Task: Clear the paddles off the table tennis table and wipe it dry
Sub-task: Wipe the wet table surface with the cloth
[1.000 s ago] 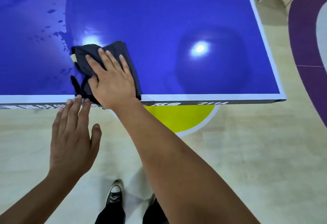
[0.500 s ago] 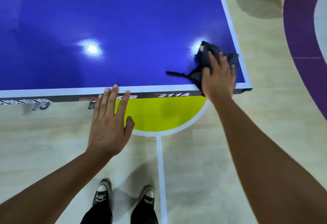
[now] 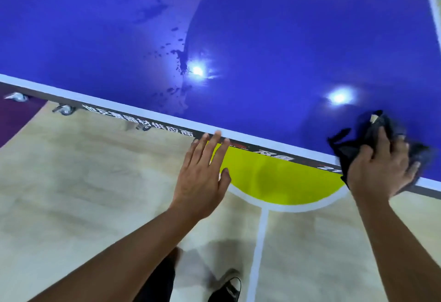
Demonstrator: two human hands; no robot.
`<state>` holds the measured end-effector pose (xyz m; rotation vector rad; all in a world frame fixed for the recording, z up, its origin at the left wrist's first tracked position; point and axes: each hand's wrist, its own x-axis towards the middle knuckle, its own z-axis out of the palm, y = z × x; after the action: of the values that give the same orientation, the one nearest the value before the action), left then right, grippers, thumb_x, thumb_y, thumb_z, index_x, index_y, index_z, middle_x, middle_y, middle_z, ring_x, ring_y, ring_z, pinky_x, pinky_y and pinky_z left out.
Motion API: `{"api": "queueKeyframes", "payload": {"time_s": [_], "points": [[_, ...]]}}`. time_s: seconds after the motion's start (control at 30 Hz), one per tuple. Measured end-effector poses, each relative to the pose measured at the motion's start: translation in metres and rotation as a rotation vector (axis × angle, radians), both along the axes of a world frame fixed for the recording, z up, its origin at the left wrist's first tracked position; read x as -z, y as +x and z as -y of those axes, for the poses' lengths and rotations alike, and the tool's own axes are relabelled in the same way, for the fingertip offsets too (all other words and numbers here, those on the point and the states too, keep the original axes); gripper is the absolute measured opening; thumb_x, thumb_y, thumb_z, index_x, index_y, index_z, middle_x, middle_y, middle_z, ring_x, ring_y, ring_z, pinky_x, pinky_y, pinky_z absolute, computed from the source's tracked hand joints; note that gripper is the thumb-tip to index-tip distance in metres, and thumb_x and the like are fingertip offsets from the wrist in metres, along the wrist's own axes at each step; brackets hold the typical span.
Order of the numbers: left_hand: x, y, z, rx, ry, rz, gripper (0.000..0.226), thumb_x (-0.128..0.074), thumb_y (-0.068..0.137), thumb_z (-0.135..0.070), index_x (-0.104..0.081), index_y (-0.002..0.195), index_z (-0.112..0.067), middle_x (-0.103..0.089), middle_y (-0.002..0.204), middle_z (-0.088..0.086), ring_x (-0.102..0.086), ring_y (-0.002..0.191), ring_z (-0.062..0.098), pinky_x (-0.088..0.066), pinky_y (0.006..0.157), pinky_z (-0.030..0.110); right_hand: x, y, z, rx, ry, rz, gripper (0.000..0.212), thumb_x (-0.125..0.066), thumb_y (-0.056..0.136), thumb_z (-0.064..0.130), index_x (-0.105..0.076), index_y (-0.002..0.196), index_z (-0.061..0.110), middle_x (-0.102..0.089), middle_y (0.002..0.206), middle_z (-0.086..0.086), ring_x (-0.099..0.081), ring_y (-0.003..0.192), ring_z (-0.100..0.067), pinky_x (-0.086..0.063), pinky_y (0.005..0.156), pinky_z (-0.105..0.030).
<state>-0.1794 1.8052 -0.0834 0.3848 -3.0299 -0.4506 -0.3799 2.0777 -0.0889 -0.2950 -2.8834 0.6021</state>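
Wiping is the step in hand: the right hand (image 3: 381, 165) bears down on a dark bunched cloth (image 3: 346, 151) at the near white-bordered edge of the glossy blue table-tennis counter (image 3: 286, 39), far over on the right side. Its fingers (image 3: 381, 138) are spread and bent over the wad, gripping it as they press, though blur hides the finer detail. The left hand (image 3: 200, 180) holds nothing; its fingers (image 3: 207, 149) are straight and close together, the tips at the counter's near edge, apparently steadying. No paddles show on the part of the counter in view, so the clearing seems done. A scatter of dark water droplets and smears (image 3: 177, 63) lies well apart from the cloth, toward the left and further in, while the surface around the cloth looks evenly glossy. The next move probably calls for carrying the cloth leftward and inward across to that wet patch, keeping it flat under firm pressure so the water is taken up rather than pushed about.
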Motion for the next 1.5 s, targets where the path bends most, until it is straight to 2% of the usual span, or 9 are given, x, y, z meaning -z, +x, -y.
{"api": "queueKeyframes", "payload": {"time_s": [0.13, 0.3, 0.5, 0.63, 0.83, 1.0, 1.2, 1.3, 1.5], "points": [[-0.002, 0.014, 0.066, -0.039, -0.019, -0.002, 0.057, -0.032, 0.101, -0.031, -0.034, 0.155, -0.013, -0.030, 0.163, 0.006, -0.020, 0.154, 0.025, -0.021, 0.124, 0.047, 0.003, 0.033, 0.104, -0.156, 0.041, -0.023, 0.065, -0.037, 0.091, 0.035, -0.044, 0.154, 0.023, -0.030, 0.164, -0.015, -0.026, 0.153, -0.031, -0.005, 0.126, -0.051], [-0.003, 0.036, 0.141, -0.081, 0.001, -0.014, 0.054, -0.035, 0.099, -0.028, -0.042, 0.151, -0.013, -0.035, 0.160, 0.008, -0.024, 0.152, 0.026, -0.022, 0.124, 0.047, 0.007, 0.096, 0.253, -0.400, 0.115, -0.053, 0.060, -0.041, 0.096, 0.036, -0.044, 0.154, 0.025, -0.032, 0.164, -0.013, -0.028, 0.153, -0.030, -0.011, 0.126, -0.052], [-0.015, 0.051, 0.224, -0.086, -0.010, -0.009, 0.054, -0.035, 0.096, -0.029, -0.050, 0.144, -0.009, -0.042, 0.156, 0.015, -0.035, 0.147, 0.032, -0.033, 0.118, 0.051, 0.002, 0.133, 0.397, -0.591, 0.175, 0.001, 0.060, -0.028, 0.101, 0.042, -0.030, 0.160, 0.031, -0.024, 0.168, -0.010, -0.016, 0.157, -0.025, -0.008, 0.126, -0.052], [-0.021, 0.055, 0.265, -0.052, -0.023, 0.019, 0.056, -0.033, 0.096, -0.031, -0.053, 0.143, -0.009, -0.045, 0.154, 0.015, -0.039, 0.145, 0.032, -0.034, 0.117, 0.050, -0.001, 0.122, 0.415, -0.583, 0.215, 0.087, 0.063, -0.026, 0.099, 0.046, -0.021, 0.161, 0.036, -0.016, 0.170, -0.005, -0.007, 0.158, -0.020, -0.002, 0.127, -0.049], [-0.021, 0.026, 0.309, -0.037, 0.049, -0.040, 0.055, -0.036, 0.097, -0.034, -0.048, 0.147, -0.014, -0.037, 0.159, 0.009, -0.031, 0.149, 0.029, -0.031, 0.119, 0.047, 0.002, 0.113, 0.424, -0.554, 0.231, 0.049, 0.063, -0.035, 0.099, 0.045, -0.024, 0.161, 0.037, -0.022, 0.169, -0.003, -0.010, 0.158, -0.018, -0.010, 0.127, -0.050], [-0.021, -0.010, 0.321, -0.007, 0.069, -0.049, 0.055, -0.035, 0.098, -0.034, -0.047, 0.148, -0.013, -0.035, 0.160, 0.009, -0.027, 0.151, 0.028, -0.027, 0.120, 0.046, -0.002, 0.098, 0.434, -0.567, 0.226, 0.059, 0.064, -0.033, 0.101, 0.047, -0.018, 0.162, 0.036, -0.017, 0.170, -0.002, -0.005, 0.158, -0.016, -0.008, 0.127, -0.050], [-0.020, -0.055, 0.338, 0.009, 0.039, -0.025, 0.056, -0.037, 0.097, -0.032, -0.047, 0.147, -0.012, -0.037, 0.159, 0.012, -0.031, 0.149, 0.031, -0.030, 0.119, 0.049, -0.005, 0.015, 0.468, -0.523, 0.215, 0.161, 0.065, -0.022, 0.100, 0.050, -0.006, 0.162, 0.039, 0.000, 0.172, 0.000, 0.009, 0.157, -0.015, 0.005, 0.127, -0.050], [-0.019, -0.087, 0.353, 0.011, 0.007, -0.017, 0.055, -0.041, 0.095, -0.029, -0.048, 0.147, -0.011, -0.037, 0.158, 0.013, -0.032, 0.148, 0.033, -0.031, 0.119, 0.051, -0.004, -0.024, 0.478, -0.503, 0.212, 0.154, 0.064, -0.023, 0.101, 0.049, -0.007, 0.162, 0.039, -0.001, 0.172, -0.001, 0.009, 0.158, -0.015, 0.005, 0.126, -0.050], [-0.021, -0.179, 0.396, 0.004, -0.032, -0.010, 0.057, -0.034, 0.097, -0.033, -0.045, 0.148, -0.010, -0.034, 0.159, 0.015, -0.028, 0.149, 0.034, -0.026, 0.121, 0.050, -0.005, -0.142, 0.511, -0.476, 0.205, 0.156, 0.063, -0.025, 0.102, 0.048, -0.010, 0.163, 0.038, -0.003, 0.172, -0.003, 0.004, 0.158, -0.018, 0.007, 0.126, -0.050]]}}
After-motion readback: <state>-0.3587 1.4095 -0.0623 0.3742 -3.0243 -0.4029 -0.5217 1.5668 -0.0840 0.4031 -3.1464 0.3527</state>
